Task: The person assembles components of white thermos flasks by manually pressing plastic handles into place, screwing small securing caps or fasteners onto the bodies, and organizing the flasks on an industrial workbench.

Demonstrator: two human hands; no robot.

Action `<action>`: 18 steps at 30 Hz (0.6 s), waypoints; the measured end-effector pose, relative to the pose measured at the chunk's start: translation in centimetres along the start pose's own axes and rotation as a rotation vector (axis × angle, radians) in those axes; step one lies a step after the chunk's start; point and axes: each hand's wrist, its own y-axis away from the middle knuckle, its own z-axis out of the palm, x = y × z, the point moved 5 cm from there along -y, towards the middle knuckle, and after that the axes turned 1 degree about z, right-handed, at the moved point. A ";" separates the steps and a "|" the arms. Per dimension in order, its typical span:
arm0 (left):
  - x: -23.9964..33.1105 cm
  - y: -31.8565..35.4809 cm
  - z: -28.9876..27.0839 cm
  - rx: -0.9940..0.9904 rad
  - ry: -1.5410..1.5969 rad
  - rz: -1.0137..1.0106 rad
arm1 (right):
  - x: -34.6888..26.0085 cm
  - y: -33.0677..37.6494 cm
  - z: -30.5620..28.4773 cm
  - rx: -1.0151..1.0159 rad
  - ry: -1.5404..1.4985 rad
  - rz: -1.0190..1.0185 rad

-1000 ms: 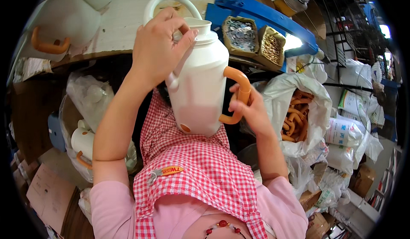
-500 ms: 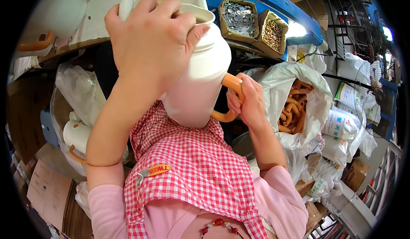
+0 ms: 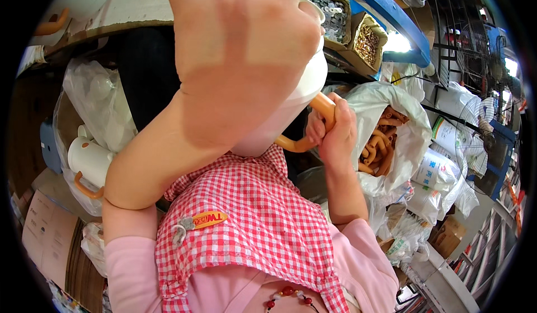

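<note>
Cluttered workshop, bagged parts below hands | left hand (image 3: pixel 240 55) clamped over jug (image 3: pixel 291 97) top, raised close to camera | right hand (image 3: pixel 330 134) gripped orange handle (image 3: pixel 305 139) at jug's side | jug looked light, stiff, smooth plastic, likely slippery; handle best hold.

Clutter around a workbench: bags, boxes and stock.

A clear plastic bag (image 3: pixel 92 117) at left holds white jugs with orange handles (image 3: pixel 88 162). Flattened cardboard (image 3: pixel 47 234) lies near left. Far right, two small boxes of metal parts (image 3: pixel 347 27) sit on a blue shelf (image 3: pixel 391 19). A white bag (image 3: pixel 400 123) at right is full of loose orange handles (image 3: pixel 383 145).
</note>
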 end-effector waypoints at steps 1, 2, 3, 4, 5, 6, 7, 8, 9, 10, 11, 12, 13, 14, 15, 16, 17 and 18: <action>-0.1 0.0 -0.1 0.007 0.002 -0.001 | -0.3 0.2 0.2 0.060 0.054 -0.022; -0.1 0.0 -0.2 0.017 0.004 0.000 | -0.5 0.4 0.2 0.120 0.109 -0.045; -0.1 -0.1 -0.3 0.025 0.003 0.002 | -0.4 0.5 0.3 0.119 0.110 -0.044; -0.2 -0.1 -0.5 0.028 0.001 0.000 | -0.5 0.6 0.3 0.140 0.160 -0.080; -0.3 0.0 -0.4 0.036 0.001 0.000 | -0.7 0.7 0.3 0.162 0.211 -0.116; -0.2 0.0 -0.5 0.040 0.003 0.001 | -0.7 0.7 0.2 0.161 0.213 -0.117; -0.4 0.0 -0.6 0.040 -0.006 -0.001 | -0.8 0.8 0.2 0.155 0.228 -0.113; -0.4 0.0 -0.9 0.048 -0.015 -0.004 | -0.9 0.8 0.1 0.149 0.243 -0.108; -0.4 0.1 -1.1 0.062 -0.029 0.000 | -1.1 0.6 -0.4 0.146 0.247 -0.108; -0.4 0.1 -1.1 0.081 -0.046 0.008 | -0.9 0.2 -0.6 0.026 0.143 -0.046; -0.2 0.2 -1.5 0.143 -0.075 0.050 | -0.5 -0.1 -0.4 -0.094 0.041 0.016; -0.1 0.3 -1.8 0.212 -0.107 0.090 | -0.3 -0.3 -0.5 -0.090 0.045 0.016; -0.3 -0.2 -2.4 0.091 -0.068 0.025 | -0.1 -0.6 -0.4 -0.107 0.029 0.012; -0.7 -0.2 -2.2 0.032 -0.048 -0.008 | 0.0 -0.7 -0.1 -0.126 0.013 0.009; -1.1 -0.1 -2.0 -0.030 -0.028 -0.043 | 0.1 -0.6 0.2 -0.127 0.016 0.010; -1.1 0.1 -1.7 0.029 -0.038 -0.002 | 0.0 -0.4 0.4 -0.097 0.029 -0.001; -1.3 0.4 -1.7 0.057 -0.045 0.023 | -0.1 -0.2 0.6 -0.067 0.040 -0.012; -1.4 0.4 -1.8 0.085 -0.054 0.047 | -0.1 -0.3 1.0 -0.067 0.033 -0.016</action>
